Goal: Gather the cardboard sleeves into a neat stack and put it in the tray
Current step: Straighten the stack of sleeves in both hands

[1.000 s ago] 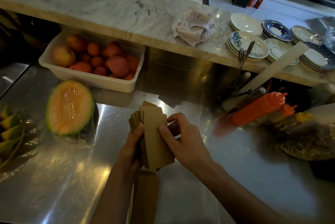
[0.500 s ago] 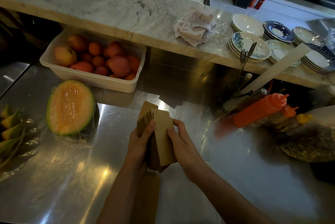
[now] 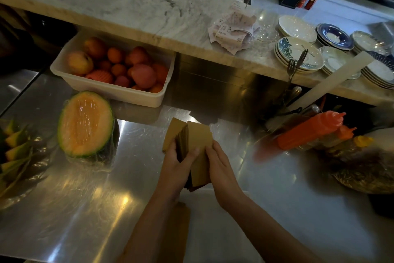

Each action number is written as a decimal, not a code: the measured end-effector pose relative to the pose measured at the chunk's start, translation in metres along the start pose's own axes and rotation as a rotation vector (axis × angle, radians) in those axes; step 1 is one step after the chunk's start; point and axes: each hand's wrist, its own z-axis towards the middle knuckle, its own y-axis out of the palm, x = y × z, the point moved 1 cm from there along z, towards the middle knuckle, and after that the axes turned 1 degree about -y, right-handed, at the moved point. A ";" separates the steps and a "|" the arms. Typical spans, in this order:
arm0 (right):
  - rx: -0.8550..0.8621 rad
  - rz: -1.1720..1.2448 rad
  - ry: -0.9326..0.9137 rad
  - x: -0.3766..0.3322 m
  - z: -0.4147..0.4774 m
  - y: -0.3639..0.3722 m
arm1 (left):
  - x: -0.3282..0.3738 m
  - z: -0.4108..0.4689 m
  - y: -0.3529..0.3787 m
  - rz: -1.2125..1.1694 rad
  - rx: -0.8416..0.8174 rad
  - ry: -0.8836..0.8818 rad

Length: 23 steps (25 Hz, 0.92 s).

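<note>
A bundle of flat brown cardboard sleeves (image 3: 199, 141) stands on edge above the steel counter, held between both hands. My left hand (image 3: 175, 167) grips its left side, thumb across the front. My right hand (image 3: 221, 169) presses flat against its right side. The sleeves fan slightly at the top, one sticking out to the left. More brown cardboard (image 3: 177, 233) lies flat under my left forearm near the counter's front edge. A white tray (image 3: 119, 93) stands at the back left, filled with fruit.
A wrapped melon half (image 3: 85, 124) and cut fruit in plastic (image 3: 15, 152) lie to the left. Orange squeeze bottles (image 3: 311, 129) and a wrapped bundle (image 3: 362, 167) lie to the right. The marble ledge (image 3: 128, 7) carries receipts (image 3: 232, 30) and stacked plates (image 3: 298, 56).
My right hand has slid from the front of the bundle to its right side. Both hands have pressed the fanned sleeves closer together.
</note>
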 end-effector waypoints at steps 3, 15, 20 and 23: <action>-0.055 0.030 0.061 0.001 0.006 -0.003 | -0.007 0.009 -0.010 -0.079 -0.053 -0.055; -0.031 -0.039 0.179 -0.001 0.064 0.025 | -0.006 0.084 -0.013 0.241 -0.058 -0.164; 0.048 -0.058 0.189 0.000 0.104 0.040 | -0.017 0.139 -0.020 0.357 -0.061 -0.160; 0.080 -0.059 0.214 0.004 0.118 0.048 | -0.029 0.161 -0.026 0.359 -0.100 -0.163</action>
